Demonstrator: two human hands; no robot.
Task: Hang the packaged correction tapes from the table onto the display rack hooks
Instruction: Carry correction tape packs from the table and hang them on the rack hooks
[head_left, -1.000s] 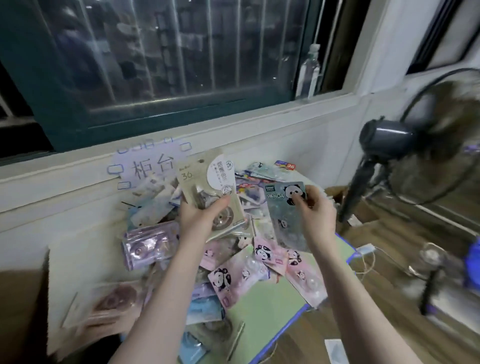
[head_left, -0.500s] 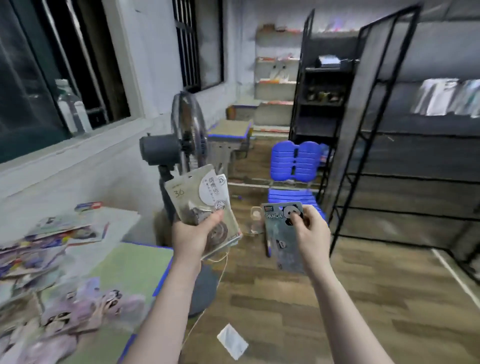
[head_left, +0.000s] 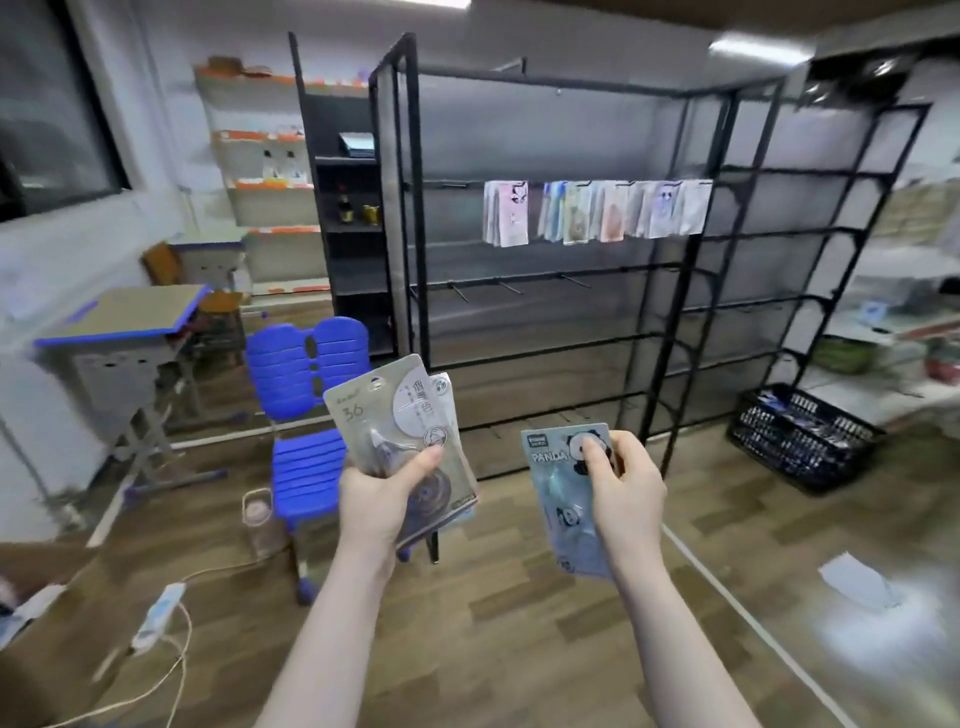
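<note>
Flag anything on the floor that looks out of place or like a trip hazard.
A white sheet of paper lies loose on the wood floor at right. At left, a power strip and its cord trail across the floor beside the blue chair, and a bottle stands there too.

A black wire display rack (head_left: 545, 270) fills the centre of the frame, a row of packaged correction tapes (head_left: 597, 212) hanging from its upper hooks. On the wooden floor (head_left: 519, 623): a blue chair (head_left: 306, 431) at centre left, a black basket (head_left: 800, 436) at right.
</note>
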